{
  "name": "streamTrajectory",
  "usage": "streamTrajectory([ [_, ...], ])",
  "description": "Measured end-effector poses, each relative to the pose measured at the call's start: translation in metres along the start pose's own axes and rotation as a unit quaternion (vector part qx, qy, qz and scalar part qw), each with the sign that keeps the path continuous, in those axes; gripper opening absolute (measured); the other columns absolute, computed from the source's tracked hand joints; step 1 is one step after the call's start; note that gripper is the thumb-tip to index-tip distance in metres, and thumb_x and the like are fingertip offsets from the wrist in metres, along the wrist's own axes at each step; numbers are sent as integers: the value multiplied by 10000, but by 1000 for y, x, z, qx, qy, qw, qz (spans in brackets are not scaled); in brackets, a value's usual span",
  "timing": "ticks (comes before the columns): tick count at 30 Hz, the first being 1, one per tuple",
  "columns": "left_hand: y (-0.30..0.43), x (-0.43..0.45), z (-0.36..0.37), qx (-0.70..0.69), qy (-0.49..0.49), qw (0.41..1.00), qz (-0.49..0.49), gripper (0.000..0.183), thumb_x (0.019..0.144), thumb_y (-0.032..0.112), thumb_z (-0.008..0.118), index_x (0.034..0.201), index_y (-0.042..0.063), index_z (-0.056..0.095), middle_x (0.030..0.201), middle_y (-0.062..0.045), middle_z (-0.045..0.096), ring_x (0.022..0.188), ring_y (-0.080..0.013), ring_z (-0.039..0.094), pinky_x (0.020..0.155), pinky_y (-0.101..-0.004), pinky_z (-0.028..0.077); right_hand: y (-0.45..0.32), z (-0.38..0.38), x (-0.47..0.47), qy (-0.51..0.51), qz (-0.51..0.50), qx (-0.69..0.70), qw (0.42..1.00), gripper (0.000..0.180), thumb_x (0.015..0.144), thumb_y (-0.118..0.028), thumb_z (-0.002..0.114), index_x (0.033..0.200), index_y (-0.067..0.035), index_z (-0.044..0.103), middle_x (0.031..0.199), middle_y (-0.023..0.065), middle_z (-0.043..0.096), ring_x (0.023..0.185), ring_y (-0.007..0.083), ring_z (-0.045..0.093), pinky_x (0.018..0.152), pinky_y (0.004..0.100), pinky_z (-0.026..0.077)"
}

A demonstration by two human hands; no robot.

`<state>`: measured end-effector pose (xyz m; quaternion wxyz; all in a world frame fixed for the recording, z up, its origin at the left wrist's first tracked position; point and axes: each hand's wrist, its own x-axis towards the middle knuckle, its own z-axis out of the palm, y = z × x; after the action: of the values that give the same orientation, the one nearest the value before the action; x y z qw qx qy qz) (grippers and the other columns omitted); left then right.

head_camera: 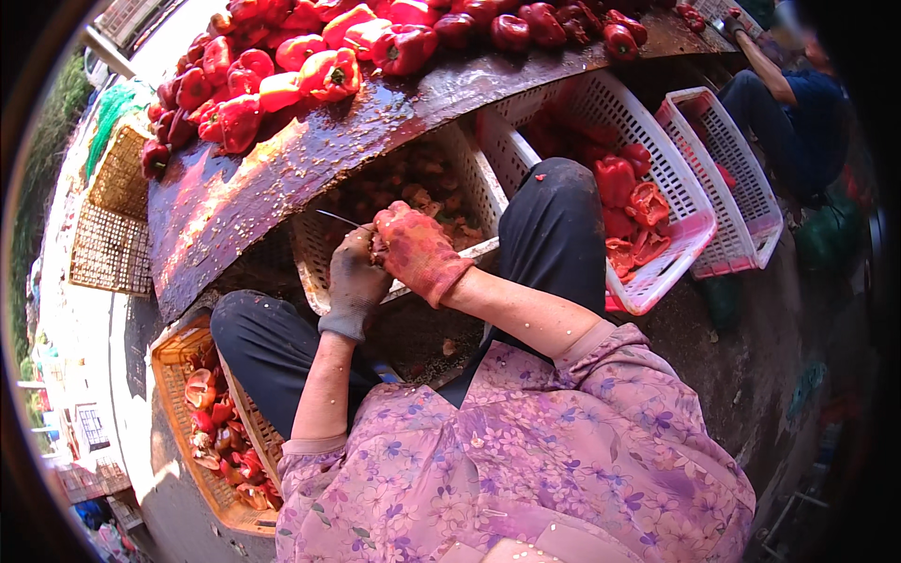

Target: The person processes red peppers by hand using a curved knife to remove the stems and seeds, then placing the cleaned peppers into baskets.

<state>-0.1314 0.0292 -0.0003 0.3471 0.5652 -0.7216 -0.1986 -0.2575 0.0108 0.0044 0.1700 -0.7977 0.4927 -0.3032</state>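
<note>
My left hand (357,274), in a dark, dirty knitted glove, meets my right hand (420,250), in a red-stained glove. Their curled fingers touch in front of me. From where they meet, a thin, slightly curved metal blade (338,217) sticks out to the left. Its handle is hidden, and I cannot tell which hand grips it. A small brownish-red bit (378,248) shows between the gloves, too covered to name. Beneath both hands, a white plastic crate (486,172) holds pepper scraps (422,197).
Red bell peppers (239,119) are heaped on a wet, seed-strewn tabletop (232,204) ahead. Cut peppers lie in a white crate (693,232) at right and an orange crate (169,394) at left. Beyond another white crate (767,232) sits a person (809,119).
</note>
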Motion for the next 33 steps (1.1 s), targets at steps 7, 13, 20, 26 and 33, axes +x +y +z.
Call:
streamTrajectory([
  [7,6,-2,-2,193,-63,978,-50,280,767,267,663,928,38,641,896,-158,665,857,-306,655,738,-388,513,3,5,-6,-58,54,20,997,192,770,-106,626,938,-34,567,1021,190,554,899,375,603,742,456,514],
  [13,9,8,4,329,-145,919,-163,373,745,337,663,954,32,619,922,-162,669,842,-292,677,694,-418,540,19,18,3,-59,76,115,989,95,753,-91,605,809,-15,615,844,190,623,838,391,610,702,446,496],
  [20,-42,16,-7,227,-108,946,-205,538,715,346,736,1139,48,590,914,-167,673,895,-322,652,757,-412,515,29,-78,35,208,112,584,777,90,885,-89,591,948,-33,622,799,8,618,619,84,568,509,224,426],
  [26,-33,76,-13,119,108,985,-56,318,762,266,717,1008,69,673,896,-161,673,841,-308,656,751,-388,511,143,-154,36,414,174,682,578,228,924,-306,591,965,-83,614,727,-20,556,575,61,460,455,194,347],
  [33,-65,232,-31,180,174,967,-35,348,740,249,732,1034,70,677,924,-157,687,877,-278,668,786,-367,516,126,-125,54,373,240,663,603,146,896,-182,596,969,-56,605,759,22,585,591,107,511,454,232,358],
])
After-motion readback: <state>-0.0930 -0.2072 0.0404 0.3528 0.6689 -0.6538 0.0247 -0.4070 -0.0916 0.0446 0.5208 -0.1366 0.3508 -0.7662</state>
